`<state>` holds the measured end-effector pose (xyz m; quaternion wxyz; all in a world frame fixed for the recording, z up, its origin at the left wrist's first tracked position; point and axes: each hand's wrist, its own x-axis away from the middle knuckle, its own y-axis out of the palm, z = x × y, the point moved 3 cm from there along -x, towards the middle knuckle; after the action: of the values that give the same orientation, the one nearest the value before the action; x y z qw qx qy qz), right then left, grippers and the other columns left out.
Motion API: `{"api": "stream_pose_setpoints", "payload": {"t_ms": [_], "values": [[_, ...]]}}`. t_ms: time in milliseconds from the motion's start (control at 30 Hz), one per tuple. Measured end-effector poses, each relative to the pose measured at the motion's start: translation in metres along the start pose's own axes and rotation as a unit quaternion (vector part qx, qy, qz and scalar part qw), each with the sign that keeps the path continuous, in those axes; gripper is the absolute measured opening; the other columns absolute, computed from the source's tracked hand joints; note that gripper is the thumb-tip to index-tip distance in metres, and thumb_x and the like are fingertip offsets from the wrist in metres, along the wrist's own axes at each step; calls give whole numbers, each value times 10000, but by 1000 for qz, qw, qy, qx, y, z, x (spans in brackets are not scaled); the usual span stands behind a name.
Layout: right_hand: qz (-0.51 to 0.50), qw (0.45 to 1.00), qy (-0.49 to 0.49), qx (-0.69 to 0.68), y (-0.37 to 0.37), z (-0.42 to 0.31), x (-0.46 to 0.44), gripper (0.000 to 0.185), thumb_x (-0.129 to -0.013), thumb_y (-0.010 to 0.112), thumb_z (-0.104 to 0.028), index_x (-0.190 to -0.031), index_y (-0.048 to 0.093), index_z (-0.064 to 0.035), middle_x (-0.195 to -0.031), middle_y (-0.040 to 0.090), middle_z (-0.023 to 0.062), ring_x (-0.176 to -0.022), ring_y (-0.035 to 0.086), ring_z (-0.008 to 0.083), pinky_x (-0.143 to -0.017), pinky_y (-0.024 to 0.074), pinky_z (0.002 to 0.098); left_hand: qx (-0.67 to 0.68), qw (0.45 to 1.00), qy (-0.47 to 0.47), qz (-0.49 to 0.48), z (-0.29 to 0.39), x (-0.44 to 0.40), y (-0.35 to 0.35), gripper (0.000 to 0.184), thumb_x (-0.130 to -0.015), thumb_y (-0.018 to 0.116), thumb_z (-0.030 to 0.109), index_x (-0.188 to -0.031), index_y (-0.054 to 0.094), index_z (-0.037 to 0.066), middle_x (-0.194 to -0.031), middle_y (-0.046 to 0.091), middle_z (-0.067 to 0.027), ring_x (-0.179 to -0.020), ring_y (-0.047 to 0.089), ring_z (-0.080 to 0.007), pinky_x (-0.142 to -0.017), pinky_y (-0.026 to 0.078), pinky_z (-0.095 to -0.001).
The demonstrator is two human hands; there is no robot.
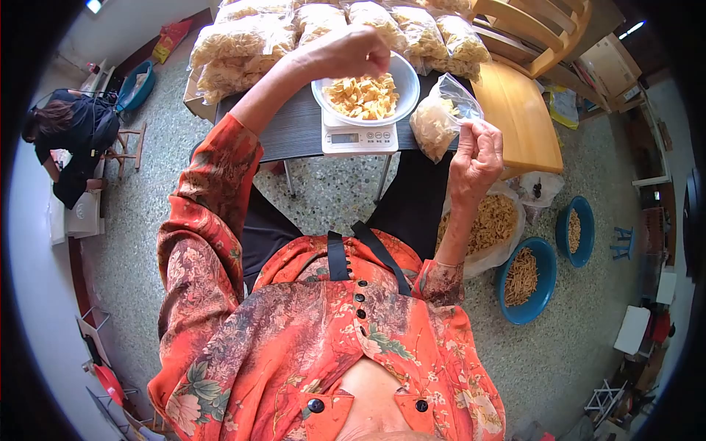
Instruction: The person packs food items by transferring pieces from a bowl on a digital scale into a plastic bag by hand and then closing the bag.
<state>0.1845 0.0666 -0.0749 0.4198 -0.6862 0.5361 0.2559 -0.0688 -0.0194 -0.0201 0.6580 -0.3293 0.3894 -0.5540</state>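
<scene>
A white bowl (408, 92) with pale yellow dried pieces (360, 97) stands on a white kitchen scale (359, 138) at the table's front edge. Over the bowl's upper part is my left hand (351, 51), its fingers curled together; whatever they hold is hidden. My right hand (476, 151) pinches the rim of a clear plastic bag (434, 126) right of the bowl. That bag is partly filled with the same kind of pieces and leans at the table's corner, its mouth toward the upper right.
Filled clear bags (243, 40) are piled along the back of the dark table (294, 136). A wooden chair (518, 110) stands at right. Beyond my right arm are a large open sack (489, 224) and blue basins (543, 283) on the floor. Another person (73, 132) sits far left.
</scene>
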Motion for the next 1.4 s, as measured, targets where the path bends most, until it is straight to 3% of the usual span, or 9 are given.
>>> {"api": "stream_pose_setpoints", "payload": {"t_ms": [100,267,600,833,933,1067,1167,1233,1400], "values": [[-7,1000,-4,1,3,2,1,54,-888,694,-35,-899,671,12,-911,650,125,-837,653,276,-747,531,372,-74,997,5,19,-8,8,16,178,-770,765,80,-942,728,55,-986,696,-126,-943,679,-286,-838,532,-394],[-19,1000,-12,12,4,2,2,55,-890,695,-42,-893,671,7,-906,653,122,-837,653,272,-747,532,371,-181,981,-67,0,-14,6,43,278,-730,796,121,-997,723,103,-1054,691,-80,-1025,657,-291,-912,519,-414],[-21,1000,-9,8,4,1,2,39,-888,695,-42,-892,683,-5,-896,653,111,-833,655,264,-745,533,369,-119,992,-35,4,-17,4,52,134,-739,763,74,-803,646,62,-884,649,-99,-881,654,-307,-766,523,-416],[-21,1000,0,11,3,4,2,41,-913,688,-42,-917,694,-2,-905,666,90,-849,659,230,-762,538,341,-142,987,-60,53,-23,7,38,102,-755,755,100,-819,684,63,-889,676,-93,-873,664,-283,-776,525,-386],[-21,1000,1,7,4,3,3,38,-910,691,-39,-917,691,-2,-905,665,88,-852,658,230,-766,537,341,-57,991,-26,120,-25,11,20,116,-774,753,104,-861,713,39,-871,679,-81,-840,664,-247,-770,521,-370],[-17,1000,3,-6,5,5,4,32,-895,695,-29,-908,684,-2,-901,657,99,-845,655,245,-759,534,353,7,992,-52,114,-22,15,5,133,-808,777,128,-913,746,53,-814,672,-36,-749,629,-136,-690,507,-297],[-16,1000,-2,-9,5,4,3,32,-881,698,-19,-900,680,-1,-902,651,110,-840,655,261,-750,533,365,142,974,-128,121,-27,18,2,164,-833,787,144,-959,752,45,-769,670,-22,-657,584,-82,-573,470,-247],[-16,1000,-2,-7,5,4,3,32,-879,699,-15,-902,681,-2,-904,651,109,-842,655,260,-750,533,365,346,914,-170,130,-38,22,5,208,-846,794,167,-991,742,27,-745,673,-24,-595,554,-59,-494,428,-208],[-23,1000,-4,-17,6,1,2,40,-872,695,-4,-910,685,-4,-905,650,116,-854,657,262,-756,537,366,523,814,-231,104,-48,16,10,286,-837,809,162,-1033,706,-19,-785,676,-27,-616,576,-50,-482,426,-177]]}}
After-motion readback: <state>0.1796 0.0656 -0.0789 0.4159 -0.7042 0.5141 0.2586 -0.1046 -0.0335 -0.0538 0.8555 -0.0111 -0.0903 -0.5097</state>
